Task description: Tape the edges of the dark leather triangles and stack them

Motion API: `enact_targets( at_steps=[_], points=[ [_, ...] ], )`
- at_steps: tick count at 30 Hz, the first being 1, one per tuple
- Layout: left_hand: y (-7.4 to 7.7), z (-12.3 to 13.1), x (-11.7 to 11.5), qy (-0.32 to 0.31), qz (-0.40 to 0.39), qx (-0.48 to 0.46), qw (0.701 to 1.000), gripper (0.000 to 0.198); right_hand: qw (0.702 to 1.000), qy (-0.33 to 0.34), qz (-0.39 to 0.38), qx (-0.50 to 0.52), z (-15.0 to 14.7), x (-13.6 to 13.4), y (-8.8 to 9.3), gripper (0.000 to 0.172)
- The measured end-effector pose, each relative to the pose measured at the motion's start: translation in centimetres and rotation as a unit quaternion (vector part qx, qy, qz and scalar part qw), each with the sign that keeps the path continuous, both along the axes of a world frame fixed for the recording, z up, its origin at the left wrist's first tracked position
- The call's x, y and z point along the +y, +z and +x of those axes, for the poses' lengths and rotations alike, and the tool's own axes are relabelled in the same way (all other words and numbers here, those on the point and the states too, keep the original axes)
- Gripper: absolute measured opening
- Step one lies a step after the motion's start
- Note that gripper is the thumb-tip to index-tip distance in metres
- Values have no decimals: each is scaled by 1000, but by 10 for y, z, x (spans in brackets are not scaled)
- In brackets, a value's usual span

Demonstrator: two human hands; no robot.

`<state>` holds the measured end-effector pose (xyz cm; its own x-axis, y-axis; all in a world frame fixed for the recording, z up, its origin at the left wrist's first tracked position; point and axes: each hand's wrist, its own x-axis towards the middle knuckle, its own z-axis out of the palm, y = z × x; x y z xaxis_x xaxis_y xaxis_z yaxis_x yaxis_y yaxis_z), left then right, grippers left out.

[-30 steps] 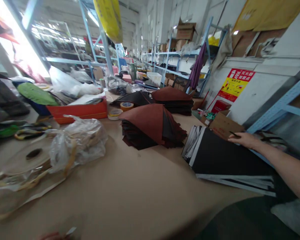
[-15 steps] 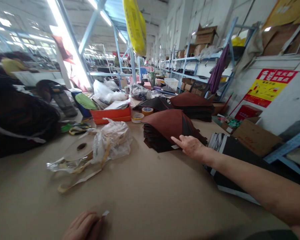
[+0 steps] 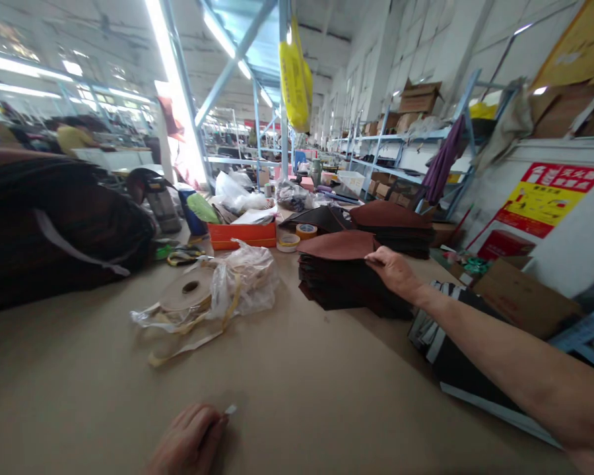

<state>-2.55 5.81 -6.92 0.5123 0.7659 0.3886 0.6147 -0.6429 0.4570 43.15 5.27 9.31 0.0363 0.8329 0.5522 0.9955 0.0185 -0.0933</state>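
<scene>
My right hand [image 3: 392, 269] reaches out to a stack of dark, leather-like cut pieces [image 3: 336, 284]. Its thumb and fingers are closed on the right edge of the reddish-brown top piece [image 3: 334, 245]. Near the table's front edge, my left hand [image 3: 191, 435] rests with its fingers together. A small whitish strip [image 3: 231, 410] sticks out from its fingertips; what it is made of cannot be made out. Beyond the left hand lie a roll of pale tape [image 3: 185, 293] and a crumpled clear plastic bag [image 3: 250, 277].
A second brown stack [image 3: 393, 218] sits behind the first. Black pieces with grey edges [image 3: 470, 369] lie under my right forearm. An orange box [image 3: 242, 236], tape rolls [image 3: 288, 243] and scissors [image 3: 185, 254] are farther back. A dark bundle [image 3: 54, 231] fills the left side.
My right hand has gone from pointing at the stack's front edge to pinching the top piece's right edge. The view has shifted left. My left hand still holds the whitish strip.
</scene>
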Motion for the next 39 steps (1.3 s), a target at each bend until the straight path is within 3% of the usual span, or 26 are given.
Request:
enact_targets(
  at_steps=[4, 8, 11, 13, 16, 19, 22, 24, 27, 29, 32, 34, 36, 39],
  points=[
    [6, 3, -4, 16, -36, -27, 999, 30, 990, -4, 120, 69, -10, -10, 71, 23],
    [24, 3, -7, 56, -138, -82, 985, 29, 968, -13, 217, 124, -37, -52, 146, 19],
    [46, 6, -11, 80, -283, -170, 941, 36, 969, -40, 228, 89, -57, -72, 181, 20],
    [59, 11, -16, 83, -384, -253, 884, 40, 976, -15, 209, 62, -65, -67, 187, 21],
    [70, 18, -28, 91, -468, -332, 814, 43, 983, 26, 174, 49, -74, -34, 165, 23],
    [71, 20, -39, 107, -510, -354, 777, 44, 992, 61, 106, 32, -89, 12, 110, 26],
    [66, 16, -44, 123, -517, -330, 780, 42, 994, 104, -19, 39, -108, 50, 35, 25],
    [61, 14, -44, 134, -511, -309, 791, 40, 992, 81, -87, 45, -117, 65, -13, 27],
    [58, 16, -45, 136, -512, -277, 802, 35, 990, 46, -124, 57, -120, 71, -62, 35],
    [59, 22, -48, 121, -514, -253, 811, 31, 989, 42, -124, 69, -120, 64, -75, 41],
    [66, 40, -56, 72, -519, -212, 825, 22, 971, 80, -134, 180, -127, 32, -74, 35],
    [72, 54, -62, 45, -529, -189, 826, 20, 924, 138, -184, 306, -139, -2, -70, 28],
    [75, 67, -66, 24, -539, -169, 825, 19, 854, 188, -274, 401, -152, -40, -69, 25],
    [76, 80, -71, -10, -531, -125, 838, 18, 765, 204, -375, 483, -168, -86, -73, 21]
  ],
)
